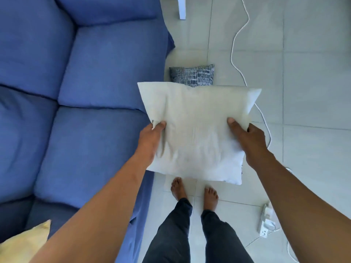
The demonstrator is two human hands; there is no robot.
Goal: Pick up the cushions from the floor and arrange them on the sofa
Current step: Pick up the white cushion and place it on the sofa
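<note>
From the head camera: both hands grip a square, soft, creased pale-beige fabric cushion [197, 133] above the tiled floor [313, 92], left hand [150, 141] and right hand [248, 141] pinching opposite edges, beside the blue woven-fabric sofa [95, 73]; a dark patterned cushion [192, 75] lies on the tiles.

Three cushions show: one pale cushion [197, 133] held up in the air, one dark patterned cushion [192, 75] on the floor beside the sofa's front edge, and one yellow cushion [24, 243] at the sofa's near corner (only partly in view). One blue sofa [85, 92], with two seat pads fully seen. Two hands, the left hand [150, 141] and the right hand [248, 141], each closed on the pale cushion. Two bare feet. One white cable [235, 42], one power strip [266, 223].
</note>
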